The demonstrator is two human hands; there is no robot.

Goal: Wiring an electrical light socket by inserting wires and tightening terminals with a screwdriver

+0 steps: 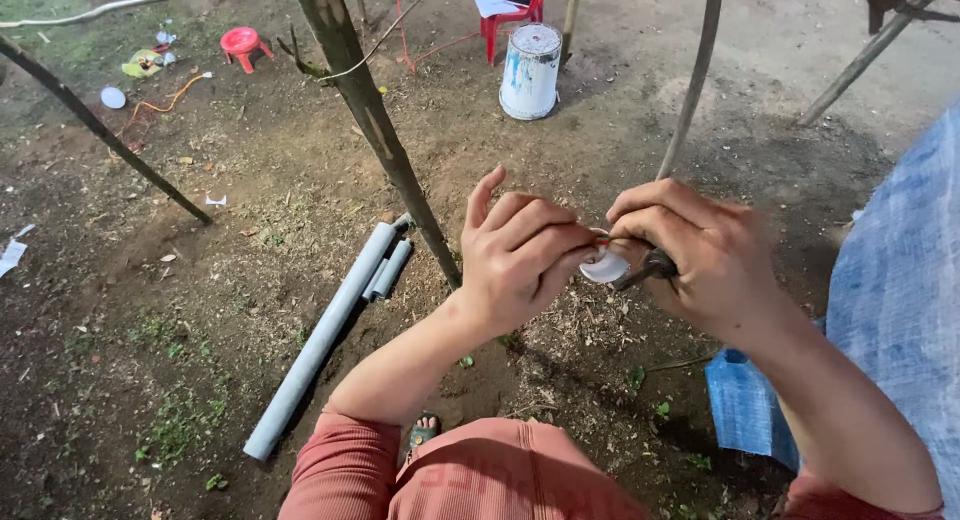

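Note:
My left hand (pixel 520 255) and my right hand (pixel 700 255) meet in front of me over bare ground. Between them sits a small white round fitting (pixel 604 270), like a pipe cap. My left fingers pinch something thin and reddish at its top edge. My right hand grips a dark tool or fitting (pixel 655 267) pressed against the white piece. What exactly the dark piece is stays hidden by my fingers. My knees in reddish trousers (pixel 480 475) show at the bottom.
A long grey plastic pipe (pixel 320 342) and two short pieces (pixel 388 270) lie on the dirt at left. A slanted wooden pole (pixel 375 120) stands close ahead. A white bucket (pixel 530 72), red chair (pixel 512 10), red stool (pixel 241 44) sit farther back. Blue tarp (pixel 890 300) lies right.

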